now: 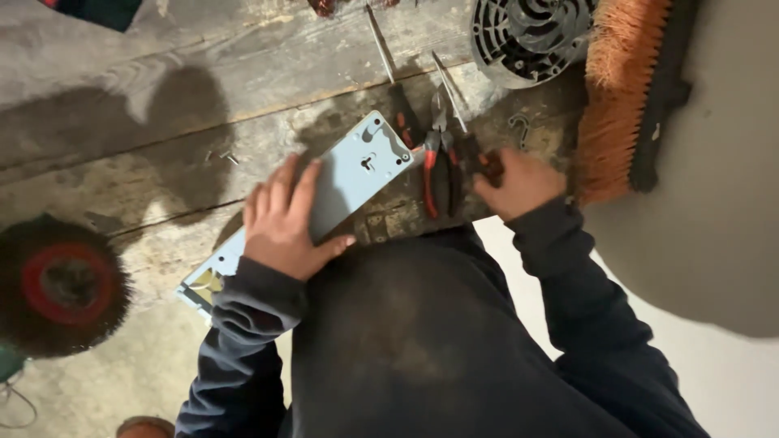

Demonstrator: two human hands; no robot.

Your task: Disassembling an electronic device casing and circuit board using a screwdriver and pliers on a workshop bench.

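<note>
Head view, looking straight down over dark sleeves onto a worn wooden bench [162, 105]. The left hand [284, 219] lies flat on a pale blue metal plate [357, 166], fingers spread and stretched forward, thumb out to the side along the plate's near edge. It presses down, palm on the metal, gripping nothing. The plate runs on a slant across the bench: its far end with a keyhole-shaped slot sits up near the tools, its near end pokes past the bench edge by the left sleeve.

Over to the right hand [519, 182]: it is curled at the bench edge, fingers bent around something dark with a reddish tint. What exactly it has hold of, I cannot tell; the fingers hide it.

Between the two hands, pliers [438, 162] with red and black handles lie on the wood, jaws pointing away, just beside the plate's far corner. A screwdriver [389, 73] lies next to them, its thin shaft running away up the bench, handle touching the plate's corner.

Further off, a grey fan cover [527, 36] with slotted vents sits at the top edge, and an orange-bristled brush [617, 97] rests right of it. Two small screws [227, 156] lie loose left of the plate. Down at the left, a wire wheel [61, 284] with a red hub sits below bench level.
</note>
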